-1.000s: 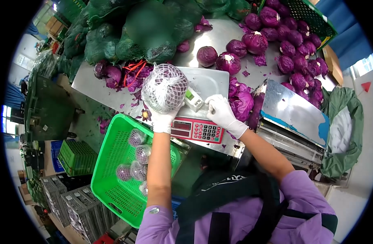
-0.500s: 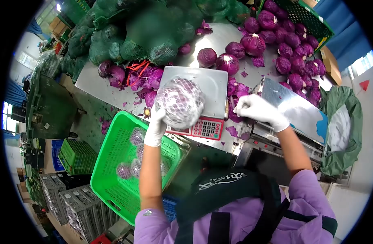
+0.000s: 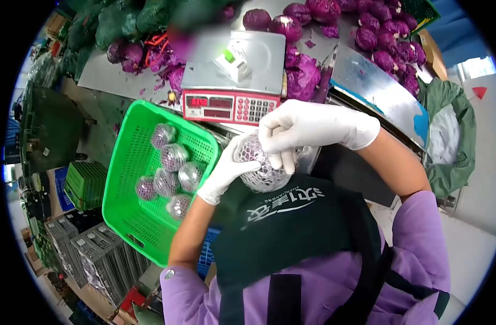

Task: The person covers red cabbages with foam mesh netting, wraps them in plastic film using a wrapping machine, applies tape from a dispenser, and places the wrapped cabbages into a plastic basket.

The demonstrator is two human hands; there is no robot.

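My left hand (image 3: 229, 169), in a white glove, grips a red cabbage (image 3: 267, 177) wrapped in white netting from its left side, close to my apron. The fingers of my gloved right hand (image 3: 296, 132) are curled and pressed together against the upper right of the netting; what lies between the fingertips is hidden. Just beyond my hands stands a red scale (image 3: 230, 107) with a lit display and a metal pan (image 3: 204, 70). A small white and green item (image 3: 232, 62) is on the pan, too blurred to name.
A green basket (image 3: 115, 179) at the left holds several wrapped cabbages (image 3: 173, 157). Bare red cabbages (image 3: 323, 10) are heaped at the back right. A metal machine (image 3: 375, 89) stands to the right of the scale. Green net sacks (image 3: 112, 27) lie at the back left.
The wrapped cabbage has come from above the scale pan back toward my chest in my left hand. My right hand has moved left from beside the metal machine onto the netting.
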